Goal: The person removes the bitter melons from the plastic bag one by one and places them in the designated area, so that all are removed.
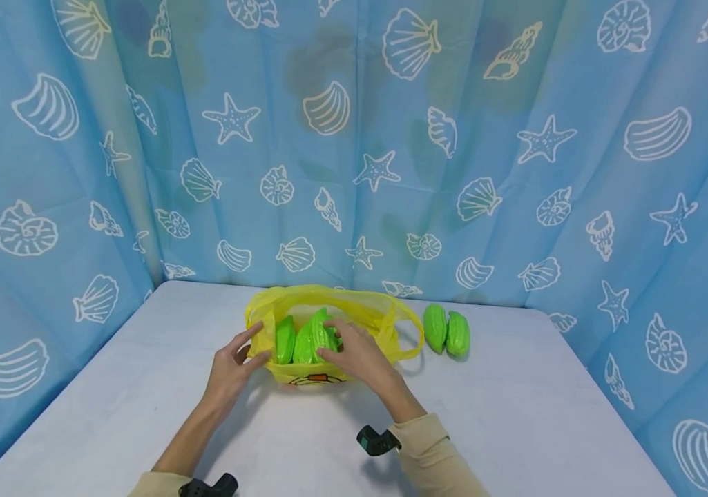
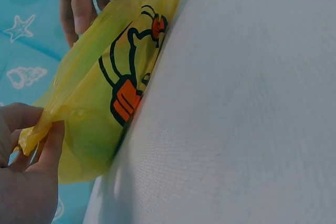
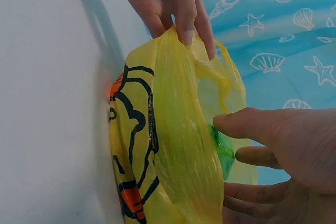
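Observation:
A yellow plastic bag (image 1: 279,373) with a black and orange printed drawing lies on the white table, its mouth held wide. My left hand (image 1: 233,366) pinches the bag's left rim; in the left wrist view, thumb and fingers bunch the thin plastic. Inside are several shiny green wrapped packets (image 1: 306,342), ridged and tapered. Over the bag's mouth, my right hand (image 1: 356,348) reaches in, thumb and fingers spread. Its fingertips are right at the rightmost packet, a green bit (image 3: 224,153) of which shows between thumb and forefinger in the right wrist view.
Two more green packets (image 1: 435,328) lie side by side on the table (image 1: 503,386), right of the bag. A yellow handle loop (image 1: 418,335) sticks out toward them. Behind the table's far edge hangs a blue curtain (image 1: 360,138) with white shell and starfish prints.

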`<state>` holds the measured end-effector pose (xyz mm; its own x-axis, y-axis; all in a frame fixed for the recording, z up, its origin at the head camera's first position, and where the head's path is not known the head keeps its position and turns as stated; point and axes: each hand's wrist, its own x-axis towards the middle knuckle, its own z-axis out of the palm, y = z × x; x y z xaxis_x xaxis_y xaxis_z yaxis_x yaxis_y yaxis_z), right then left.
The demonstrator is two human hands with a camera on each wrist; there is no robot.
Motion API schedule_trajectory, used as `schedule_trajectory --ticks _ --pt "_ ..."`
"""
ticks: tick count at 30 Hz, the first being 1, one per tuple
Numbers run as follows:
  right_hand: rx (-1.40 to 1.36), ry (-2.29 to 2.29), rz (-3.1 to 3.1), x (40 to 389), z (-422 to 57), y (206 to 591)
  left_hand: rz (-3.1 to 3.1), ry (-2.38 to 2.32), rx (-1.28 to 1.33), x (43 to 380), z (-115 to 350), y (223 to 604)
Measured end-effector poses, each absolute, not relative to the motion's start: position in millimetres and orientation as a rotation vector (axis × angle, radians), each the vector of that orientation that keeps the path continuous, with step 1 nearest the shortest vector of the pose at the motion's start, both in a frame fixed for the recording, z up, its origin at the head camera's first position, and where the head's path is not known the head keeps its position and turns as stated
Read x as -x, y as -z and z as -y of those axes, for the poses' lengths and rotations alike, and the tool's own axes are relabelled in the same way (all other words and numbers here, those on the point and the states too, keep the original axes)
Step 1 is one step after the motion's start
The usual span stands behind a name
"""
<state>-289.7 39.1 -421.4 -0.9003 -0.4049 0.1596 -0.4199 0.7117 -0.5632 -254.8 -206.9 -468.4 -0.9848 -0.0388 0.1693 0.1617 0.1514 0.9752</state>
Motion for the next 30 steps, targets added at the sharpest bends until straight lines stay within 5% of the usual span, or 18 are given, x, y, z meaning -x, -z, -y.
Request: schedule_trajectory --ticks 30 --pt "-0.727 -1.019 2.873 290.9 -41.0 416.5 2.274 1.962 0.09 255.0 206.0 468.2"
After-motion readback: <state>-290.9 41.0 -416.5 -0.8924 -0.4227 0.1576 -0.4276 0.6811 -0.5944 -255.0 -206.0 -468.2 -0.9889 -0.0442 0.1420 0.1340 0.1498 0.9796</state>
